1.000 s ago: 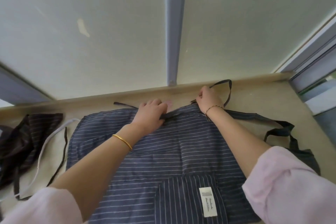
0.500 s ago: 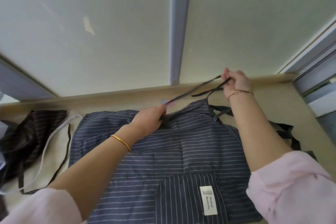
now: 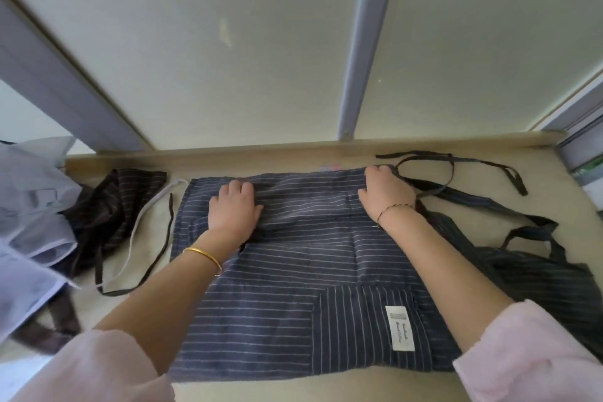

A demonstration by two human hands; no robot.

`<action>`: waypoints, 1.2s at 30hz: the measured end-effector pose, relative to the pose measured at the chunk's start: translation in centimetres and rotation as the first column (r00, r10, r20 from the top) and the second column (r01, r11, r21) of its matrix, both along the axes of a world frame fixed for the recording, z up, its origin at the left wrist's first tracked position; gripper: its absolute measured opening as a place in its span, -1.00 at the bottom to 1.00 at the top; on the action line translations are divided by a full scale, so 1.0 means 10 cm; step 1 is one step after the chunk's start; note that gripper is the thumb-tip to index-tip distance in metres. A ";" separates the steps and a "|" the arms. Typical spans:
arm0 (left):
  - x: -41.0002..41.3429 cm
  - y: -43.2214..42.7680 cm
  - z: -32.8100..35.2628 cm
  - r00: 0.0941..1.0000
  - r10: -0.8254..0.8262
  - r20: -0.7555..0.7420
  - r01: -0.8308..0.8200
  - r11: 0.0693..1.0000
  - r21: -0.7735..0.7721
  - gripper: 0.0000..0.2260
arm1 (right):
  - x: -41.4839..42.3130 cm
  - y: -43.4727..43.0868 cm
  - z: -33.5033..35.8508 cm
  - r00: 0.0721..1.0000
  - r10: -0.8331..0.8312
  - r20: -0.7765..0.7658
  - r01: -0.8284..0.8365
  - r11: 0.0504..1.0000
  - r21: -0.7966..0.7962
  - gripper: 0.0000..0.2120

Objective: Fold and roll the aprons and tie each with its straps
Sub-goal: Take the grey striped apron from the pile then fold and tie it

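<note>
Apron (image 3: pixel 293 258): flat on surface (image 3: pixel 293 390). Strap (image 3: pixel 451 173), lifted a moment ago, now dropped rightward. Left hand (image 3: pixel 233 209) presses, fingers straight; right hand (image 3: pixel 386 197) at far edge, grip unclear. Judged ready for folding.

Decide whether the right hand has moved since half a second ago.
Yes. The right hand has come down from level with the wooden ledge, toward the person, onto the far edge of the striped apron.

A beige bench (image 3: pixel 293 393) ends at a raised lip (image 3: pixel 261 153) beneath frosted panels (image 3: pixel 228 42), which a grey-blue upright bar (image 3: pixel 365 42) divides. A crumpled translucent white plastic bag (image 3: pixel 29 206) lies at the bench's left edge.
</note>
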State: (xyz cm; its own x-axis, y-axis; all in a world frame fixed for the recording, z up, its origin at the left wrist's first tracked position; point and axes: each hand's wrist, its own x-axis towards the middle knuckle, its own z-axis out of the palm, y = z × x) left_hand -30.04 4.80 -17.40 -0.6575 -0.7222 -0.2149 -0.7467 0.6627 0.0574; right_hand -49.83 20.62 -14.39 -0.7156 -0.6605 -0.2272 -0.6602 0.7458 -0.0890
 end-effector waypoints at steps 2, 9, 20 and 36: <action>0.09 -0.02 0.02 0.999 0.022 0.044 -0.023 0.999 0.029 -0.59 | 0.05 -0.05 -0.06 0.997 -0.049 0.066 0.041 0.993 0.115 -0.60; 0.23 -0.23 0.16 0.981 -0.002 0.194 -0.060 0.948 0.314 -0.89 | -0.02 -0.06 -0.18 0.998 -0.041 0.057 0.026 0.969 0.244 -0.67; 0.07 -0.71 0.42 1.000 -0.016 -0.020 0.009 0.955 -0.298 -0.76 | -0.31 -0.43 -0.13 0.993 -0.114 0.006 0.114 0.993 -0.018 -0.85; 1.05 0.16 -0.07 0.721 0.685 -0.103 -0.659 0.724 0.206 -0.56 | 0.91 0.32 -0.27 0.956 0.246 0.159 -0.203 0.948 -0.245 -0.70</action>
